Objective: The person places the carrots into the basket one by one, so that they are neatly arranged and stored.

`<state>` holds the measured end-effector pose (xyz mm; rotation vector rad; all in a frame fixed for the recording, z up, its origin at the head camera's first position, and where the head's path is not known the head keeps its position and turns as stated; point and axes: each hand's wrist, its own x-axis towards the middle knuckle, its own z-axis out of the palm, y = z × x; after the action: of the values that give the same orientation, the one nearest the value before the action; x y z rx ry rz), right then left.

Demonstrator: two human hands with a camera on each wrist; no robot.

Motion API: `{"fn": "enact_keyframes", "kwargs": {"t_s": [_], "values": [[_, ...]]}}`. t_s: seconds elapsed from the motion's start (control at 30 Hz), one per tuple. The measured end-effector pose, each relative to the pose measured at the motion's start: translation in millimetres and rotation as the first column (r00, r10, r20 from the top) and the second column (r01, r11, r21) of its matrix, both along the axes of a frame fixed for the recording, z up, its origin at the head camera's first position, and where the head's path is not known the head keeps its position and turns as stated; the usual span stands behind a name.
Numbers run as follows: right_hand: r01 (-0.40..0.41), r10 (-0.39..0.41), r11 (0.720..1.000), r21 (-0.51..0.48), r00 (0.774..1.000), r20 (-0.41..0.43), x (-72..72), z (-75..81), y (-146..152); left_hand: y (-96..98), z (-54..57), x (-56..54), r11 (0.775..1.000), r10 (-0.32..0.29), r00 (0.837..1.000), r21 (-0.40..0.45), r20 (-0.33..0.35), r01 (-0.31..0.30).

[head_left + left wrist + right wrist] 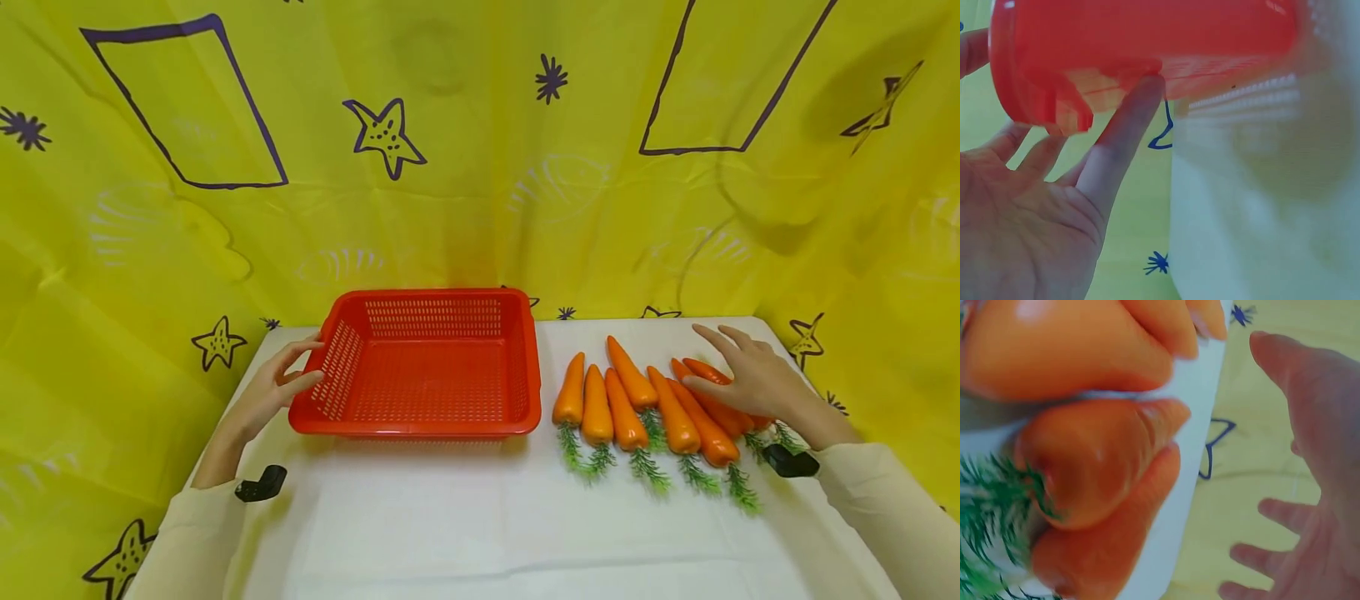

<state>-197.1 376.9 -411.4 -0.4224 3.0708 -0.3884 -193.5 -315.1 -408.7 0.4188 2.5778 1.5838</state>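
A red plastic basket [427,432] with slotted walls sits at the back left of the white table, with nothing in it. My left hand [272,390] is at its left end, thumb and fingers spread with their tips at the rim. In the left wrist view, the straight thumb [1124,134] reaches the basket's [1147,37] outer side, and other fingers are partly hidden behind it. On the right lie several orange carrots [596,406] with green feathery tops. Over the rightmost ones hovers my right hand [757,375], fingers spread and holding nothing. The right wrist view shows two carrots [1094,462] beside that hand.
The white table [420,517] stretches in front of the basket. Yellow curtains [465,225] with dark star drawings hang close behind the table and along both sides. Green carrot tops [697,477] point toward the front.
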Motion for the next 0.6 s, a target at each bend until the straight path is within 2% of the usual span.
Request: {"fn": "enact_keyframes", "kwargs": {"t_s": [0.13, 0.27, 0.43, 0.6], "values": [[-0.055, 0.063, 0.992, -0.115, 0.996, 0.068, -6.4, 2.0, 14.2, -5.6, -6.2, -1.5, 0.997, -0.026, 0.999, 0.068, 0.031, 0.024], [-0.083, 0.121, 0.973, -0.216, 0.979, 0.166, -10.9, 3.6, 28.2, -9.9, -11.9, -3.7, 0.989, -0.066, 0.996, 0.138, 0.059, 0.057], [-0.102, 0.187, 0.955, -0.280, 0.937, 0.294, -14.5, 2.9, 43.7, -16.3, -17.6, -6.4, 0.960, -0.129, 0.990, 0.257, 0.060, 0.109], [-0.061, 0.195, 0.949, -0.309, 0.885, 0.423, -18.8, 1.2, 54.4, -21.1, -23.9, -7.7, 0.918, -0.194, 0.980, 0.362, 0.053, 0.162]]}}
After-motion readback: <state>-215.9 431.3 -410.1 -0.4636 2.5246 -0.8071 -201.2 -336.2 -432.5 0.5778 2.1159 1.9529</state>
